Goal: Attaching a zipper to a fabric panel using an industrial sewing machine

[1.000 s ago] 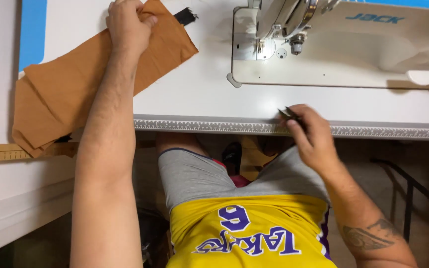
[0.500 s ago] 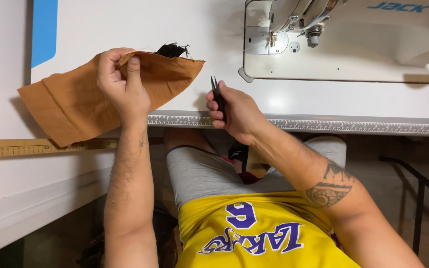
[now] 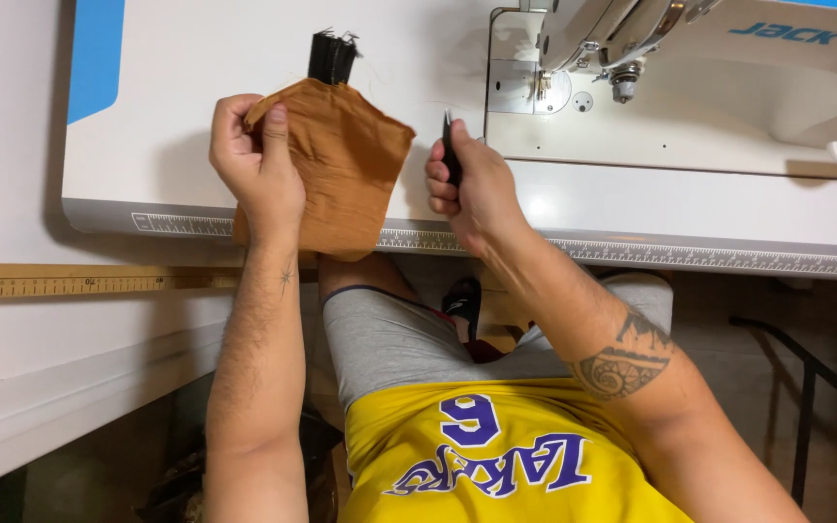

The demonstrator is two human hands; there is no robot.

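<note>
Matt tan cloth [image 3: 341, 165] — creased, glossy white tabletop [image 3: 196, 116]

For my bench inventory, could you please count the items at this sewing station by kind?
Brown cloth pieces, in the left hand: 1
Black thread snips, in the right hand: 1
Sewing machines: 1
Wooden rulers: 1
Total: 4

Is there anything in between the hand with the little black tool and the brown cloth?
Nothing visible. The right hand grips a small black tool just right of the brown cloth, which the left hand holds up; only bare white table shows in the gap.
</note>
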